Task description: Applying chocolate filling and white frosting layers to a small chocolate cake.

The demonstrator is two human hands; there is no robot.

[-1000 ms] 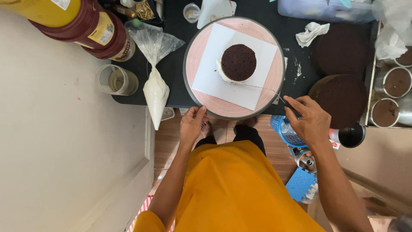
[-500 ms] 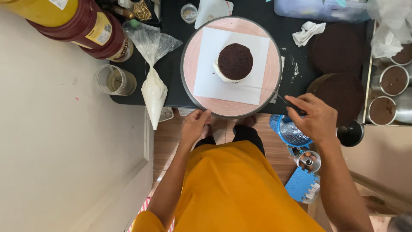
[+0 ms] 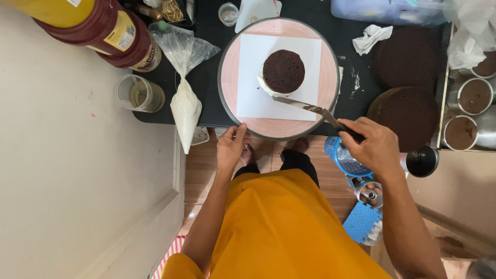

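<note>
A small round chocolate cake (image 3: 283,71) with white cream showing at its lower left edge sits on a white paper square (image 3: 279,77), near the middle of a pink turntable (image 3: 232,67) on the black tabletop (image 3: 206,98). The right hand (image 3: 374,147), its grip clamped on the dark handle of a palette knife (image 3: 310,107), holds the blade flat across the paper with its tip just beside the cake's near side. The left hand (image 3: 232,148) rests its fingertips on the turntable's near rim, fingers loosely apart and closed on nothing. Left of the turntable lies a filled piping bag (image 3: 185,106), and beyond it a glass jar (image 3: 138,94). Right of the turntable are a crumpled tissue (image 3: 373,37) and two large dark cake layers (image 3: 405,111). Far right of the turntable stand small round tins (image 3: 474,96) of cake.
</note>
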